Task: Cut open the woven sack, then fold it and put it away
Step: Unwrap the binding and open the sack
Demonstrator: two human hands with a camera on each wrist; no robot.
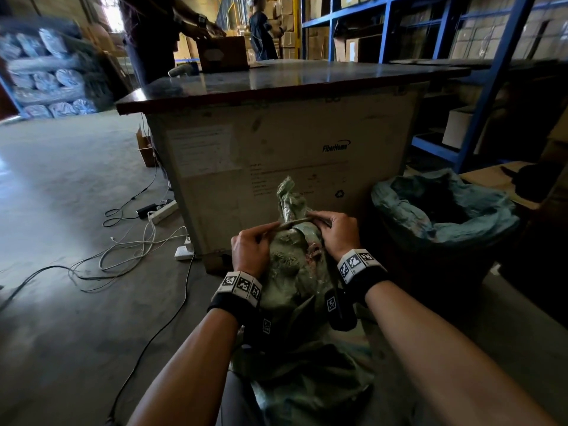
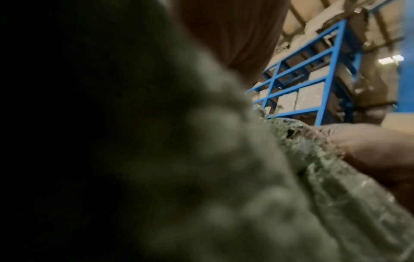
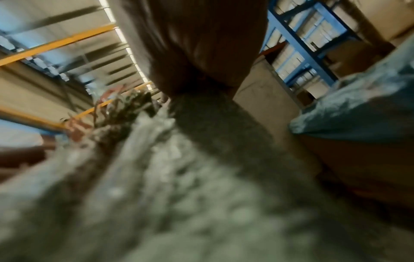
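A green woven sack stands upright on the floor in front of me, its lower part crumpled between my forearms. Its bunched top sticks up above a tied neck. A thin tan strip stretches across that neck; whether it is a tie or a tool is unclear. My left hand pinches the strip's left end with curled fingers, and my right hand grips its right end. The wrist views are blurred, showing the sack's frayed weave and cloth close up.
A big cardboard crate with a dark top stands right behind the sack. A bin with a blue liner is at the right. Cables and power strips lie on the floor at the left. Blue shelving and two people are beyond.
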